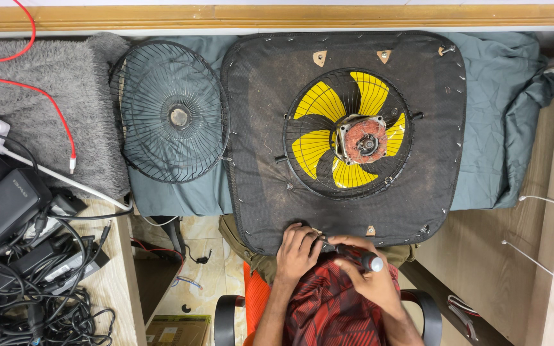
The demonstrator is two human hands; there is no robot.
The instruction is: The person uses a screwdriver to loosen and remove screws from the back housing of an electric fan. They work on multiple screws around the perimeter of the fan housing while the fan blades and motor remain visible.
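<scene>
A fan with yellow blades and a bare rusty motor lies face down in its rear grille on a square black mat. My right hand grips a screwdriver with a black handle, its tip pointing left at the mat's near edge. My left hand rests its fingers on that near edge, beside the screwdriver tip. A detached round wire front grille lies left of the mat on grey-green cloth.
A grey fuzzy blanket with a red cable lies at far left. Black adapters and tangled cables crowd the lower left. A black chair armrest and floor tiles show below. White cables lie on the wooden surface at right.
</scene>
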